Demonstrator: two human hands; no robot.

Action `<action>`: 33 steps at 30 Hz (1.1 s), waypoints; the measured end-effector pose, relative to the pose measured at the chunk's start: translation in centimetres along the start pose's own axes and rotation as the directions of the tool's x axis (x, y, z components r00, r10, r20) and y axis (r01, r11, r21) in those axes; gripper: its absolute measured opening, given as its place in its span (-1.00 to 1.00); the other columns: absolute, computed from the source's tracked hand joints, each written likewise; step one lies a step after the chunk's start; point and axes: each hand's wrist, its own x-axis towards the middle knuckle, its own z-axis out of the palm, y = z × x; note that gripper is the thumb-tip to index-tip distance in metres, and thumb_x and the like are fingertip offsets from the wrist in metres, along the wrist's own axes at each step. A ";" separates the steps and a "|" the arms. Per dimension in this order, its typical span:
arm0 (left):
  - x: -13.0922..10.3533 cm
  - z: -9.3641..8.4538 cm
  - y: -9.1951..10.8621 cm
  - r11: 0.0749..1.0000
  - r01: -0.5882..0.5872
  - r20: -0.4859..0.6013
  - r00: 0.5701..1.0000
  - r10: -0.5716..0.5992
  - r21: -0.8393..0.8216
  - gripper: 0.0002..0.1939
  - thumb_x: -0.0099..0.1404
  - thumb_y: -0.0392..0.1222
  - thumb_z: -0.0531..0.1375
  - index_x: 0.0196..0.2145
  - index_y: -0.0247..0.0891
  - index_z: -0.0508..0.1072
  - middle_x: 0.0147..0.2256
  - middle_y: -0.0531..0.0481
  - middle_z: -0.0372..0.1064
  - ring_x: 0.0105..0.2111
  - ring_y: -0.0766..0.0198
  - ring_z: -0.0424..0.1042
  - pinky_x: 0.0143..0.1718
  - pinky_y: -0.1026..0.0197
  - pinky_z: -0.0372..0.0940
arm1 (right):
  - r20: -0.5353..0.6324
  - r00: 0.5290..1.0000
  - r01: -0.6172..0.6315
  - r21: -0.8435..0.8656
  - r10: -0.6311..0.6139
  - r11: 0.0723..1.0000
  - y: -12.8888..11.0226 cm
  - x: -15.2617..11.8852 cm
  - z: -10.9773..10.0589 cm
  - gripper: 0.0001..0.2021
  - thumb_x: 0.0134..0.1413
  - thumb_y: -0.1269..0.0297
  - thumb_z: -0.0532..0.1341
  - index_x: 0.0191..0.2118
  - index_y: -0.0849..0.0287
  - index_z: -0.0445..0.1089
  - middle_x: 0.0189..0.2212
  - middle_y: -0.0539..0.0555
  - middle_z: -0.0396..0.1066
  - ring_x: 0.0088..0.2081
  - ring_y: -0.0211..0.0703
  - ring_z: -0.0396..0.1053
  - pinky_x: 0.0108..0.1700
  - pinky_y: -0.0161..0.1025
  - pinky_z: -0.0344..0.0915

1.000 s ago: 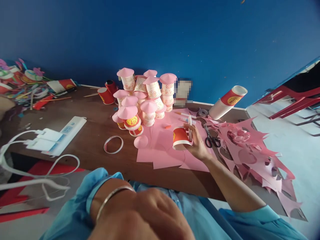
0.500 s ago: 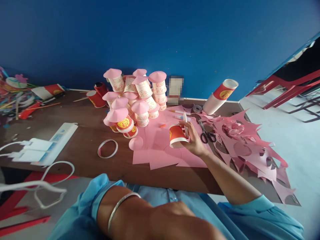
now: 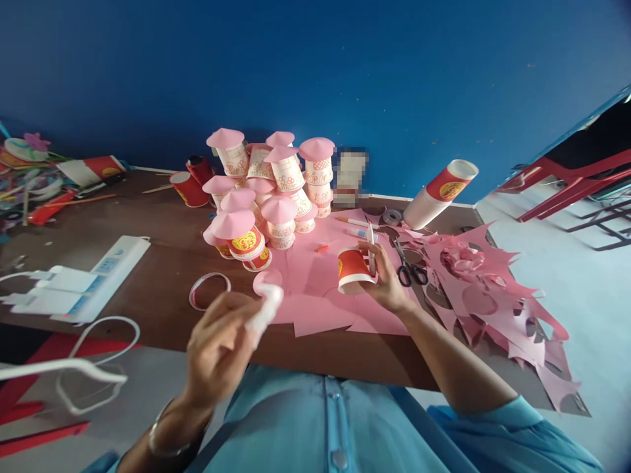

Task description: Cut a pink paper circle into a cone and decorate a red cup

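Note:
My right hand (image 3: pixel 387 282) grips a red and white paper cup (image 3: pixel 353 266) tilted on its side, along with a white marker (image 3: pixel 371 249) standing up between the fingers. Raised near the table's front edge, my left hand (image 3: pixel 219 345) pinches a crumpled white tissue-like piece (image 3: pixel 267 307), blurred by motion. Pink paper sheets (image 3: pixel 315 305) lie under and around the cup. Left of them stand several decorated cups with pink cone tops (image 3: pixel 279 210). A pink paper disc (image 3: pixel 267 281) is partly behind the white piece. Black-handled scissors (image 3: pixel 411 272) rest right of my right hand.
A tall stack of cups (image 3: pixel 438 194) leans at the back right, behind pink paper scraps (image 3: pixel 478 282). A tape roll (image 3: pixel 210 291) lies left of the sheets. Farther left are a power strip (image 3: pixel 106 279) with white cables and a heap of craft materials (image 3: pixel 42 184).
My left hand has come up from close to my body to above the table edge, and the white piece now shows in its fingers. The right hand still holds cup and marker.

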 end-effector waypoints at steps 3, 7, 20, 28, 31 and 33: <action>1.1 -0.1 -4.5 0.961 0.005 -0.154 0.987 0.039 0.275 -0.72 0.41 -0.25 0.20 0.02 -0.09 0.61 -0.21 -0.11 0.51 -0.23 0.11 0.51 -0.15 0.00 0.48 | -0.007 1.000 -0.018 -0.012 0.018 1.000 0.0 0.0 0.1 -0.35 0.13 0.17 0.39 0.28 -0.06 0.18 0.18 0.23 0.33 0.16 0.17 0.41 0.15 0.19 0.45; 1.7 -0.7 -10.4 0.830 0.147 -0.145 0.986 -0.081 0.538 -0.72 0.41 -0.18 0.19 -0.02 -0.24 0.62 -0.12 -0.27 0.45 -0.11 -0.05 0.49 -0.08 -0.08 0.45 | 0.013 0.999 -0.041 -0.029 0.042 0.999 -0.2 0.0 0.4 -0.30 0.09 0.15 0.42 0.30 -0.06 0.16 0.16 0.22 0.35 0.14 0.17 0.42 0.16 0.19 0.44; 2.0 2.3 -4.4 0.961 -0.136 -0.066 0.986 0.156 0.241 -0.54 0.32 -0.22 0.34 0.17 -0.15 0.48 0.00 -0.21 0.48 0.00 -0.06 0.51 0.12 -0.19 0.42 | -0.033 0.997 0.060 -0.150 -0.066 0.987 -2.6 -0.1 -0.3 -0.29 0.13 0.26 0.36 0.35 -0.02 0.09 0.19 0.28 0.32 0.19 0.24 0.39 0.19 0.26 0.45; 7.8 11.9 3.2 0.477 0.632 0.638 0.750 -0.176 -0.611 -0.32 0.35 0.08 0.29 0.34 -0.08 0.24 0.35 -0.24 0.27 0.26 -0.06 0.39 0.17 -0.12 0.44 | -0.104 0.976 0.151 -0.321 -0.194 0.935 -3.8 1.0 0.5 -0.20 0.24 -0.01 0.34 0.44 -0.03 -0.05 0.24 0.33 0.29 0.27 0.35 0.29 0.22 0.37 0.43; 10.4 14.2 3.8 0.344 0.727 0.731 0.666 -0.146 -0.594 -0.46 0.28 -0.05 0.37 0.18 -0.08 0.42 0.21 -0.09 0.44 0.20 -0.01 0.43 0.22 -0.11 0.38 | -0.084 0.971 0.180 -0.358 -0.224 0.916 -3.4 1.8 0.5 -0.19 0.29 -0.01 0.30 0.49 -0.03 -0.11 0.21 0.33 0.31 0.23 0.35 0.32 0.24 0.41 0.38; 11.4 15.2 3.7 0.238 0.754 0.746 0.651 -0.141 -0.613 -0.53 0.23 -0.12 0.41 0.08 -0.15 0.49 0.10 -0.06 0.53 0.11 0.03 0.49 0.19 -0.05 0.37 | -0.034 0.975 0.195 -0.349 -0.220 0.917 -2.9 2.1 0.2 -0.11 0.29 -0.02 0.30 0.52 -0.02 -0.21 0.26 0.35 0.27 0.27 0.37 0.29 0.28 0.44 0.33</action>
